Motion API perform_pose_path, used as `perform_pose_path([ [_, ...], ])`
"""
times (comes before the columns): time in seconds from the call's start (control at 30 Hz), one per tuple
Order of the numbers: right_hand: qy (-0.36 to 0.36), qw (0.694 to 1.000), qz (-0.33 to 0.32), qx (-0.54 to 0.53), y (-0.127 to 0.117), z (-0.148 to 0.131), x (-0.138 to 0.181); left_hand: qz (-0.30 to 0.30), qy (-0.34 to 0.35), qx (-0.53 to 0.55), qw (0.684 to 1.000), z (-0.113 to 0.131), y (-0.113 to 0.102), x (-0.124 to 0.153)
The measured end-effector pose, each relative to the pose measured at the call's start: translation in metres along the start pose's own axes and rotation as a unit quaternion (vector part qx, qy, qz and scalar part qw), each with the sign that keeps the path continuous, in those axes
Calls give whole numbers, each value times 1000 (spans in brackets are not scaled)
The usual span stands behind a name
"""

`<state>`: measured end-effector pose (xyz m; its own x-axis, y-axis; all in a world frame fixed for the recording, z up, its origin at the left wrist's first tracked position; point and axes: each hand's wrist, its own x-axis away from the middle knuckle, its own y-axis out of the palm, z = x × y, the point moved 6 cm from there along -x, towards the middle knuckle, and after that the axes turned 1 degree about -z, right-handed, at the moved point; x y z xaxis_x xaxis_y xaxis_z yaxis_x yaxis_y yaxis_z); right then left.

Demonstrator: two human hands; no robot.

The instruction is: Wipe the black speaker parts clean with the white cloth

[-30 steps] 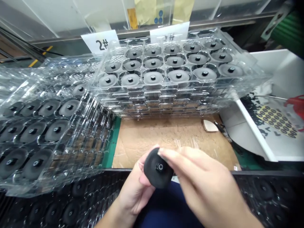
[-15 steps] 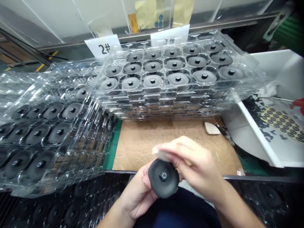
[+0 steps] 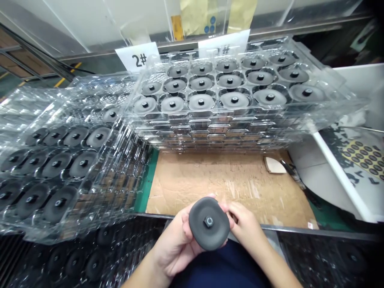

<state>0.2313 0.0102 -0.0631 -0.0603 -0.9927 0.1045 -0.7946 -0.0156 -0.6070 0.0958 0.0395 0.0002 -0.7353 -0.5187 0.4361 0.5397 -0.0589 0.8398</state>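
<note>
The black disc [image 3: 210, 237] is held up at the near edge of the surface [image 3: 146, 190], its hub facing the camera. The left hand [image 3: 175, 244] has its grip closed on the disc, fingers around the left side and beneath; the right hand [image 3: 244, 220] meets the right rim, but whether its fingers pinch or merely steady is hidden. A drop seems the likeliest mishap: if the left fingers slackened under a push from the right, the disc could slip toward the lap, missing the cardboard sheet [image 3: 192, 180]. Hard fingertips might also scuff its dark face. The clear tray stack [image 3: 120, 172] stands near on the left, so a wide elbow could jolt its seated discs [image 3: 55, 210]
</note>
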Motion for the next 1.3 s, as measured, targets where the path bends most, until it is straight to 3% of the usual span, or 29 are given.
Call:
perform_pose_path([
  [0.1, 9, 1000, 27, 4, -28, -12, -4, -4, 4, -17, 1000, 0, 2, 0],
  [0.2, -15, 996, 88, -1, -66, -52, -2, 5, 13, -31, 999, 1, 7, -1],
  [0.3, -166, 980, 111, 7, -84, -111, 4, 10, 16, -58, 998, -1, 12, -2],
  [0.37, -286, 955, 79, 13, -81, -141, 6, 15, 13, -69, 997, -2, 12, -2],
  [0.43, -308, 950, 41, 36, -73, -150, 2, 25, 29, -66, 997, 0, 9, -1],
  [0.53, -236, 965, 27, 107, -64, -143, -12, 25, 54, -57, 997, 2, 1, 1],
  [0.67, -306, 947, 76, 58, -63, -152, -13, -4, 66, -37, 997, 3, -1, 0],
  [0.73, -267, 960, 79, 27, -66, -142, -17, 1, 82, -40, 996, 6, -4, 0],
  [0.83, -124, 992, 37, 3, -69, -100, -21, 1, 84, -45, 995, 11, -8, 2],
  [0.93, -6, 998, 24, -49, -58, -50, -13, -10, 91, -32, 995, 16, -11, 6],
  [1.0, 42, 997, 29, -63, -39, -23, -5, -11, 87, -30, 996, 17, -11, 6],
  [1.1, 56, 997, 13, -53, -4, 1, 1, -10, 73, -20, 997, 15, -10, 5],
  [1.2, 54, 997, 6, -46, 0, 6, -2, -11, 71, -4, 997, 14, -8, 5],
  [1.3, 56, 996, 35, -54, -31, -18, -9, -19, 70, 3, 997, 13, -5, 5],
])
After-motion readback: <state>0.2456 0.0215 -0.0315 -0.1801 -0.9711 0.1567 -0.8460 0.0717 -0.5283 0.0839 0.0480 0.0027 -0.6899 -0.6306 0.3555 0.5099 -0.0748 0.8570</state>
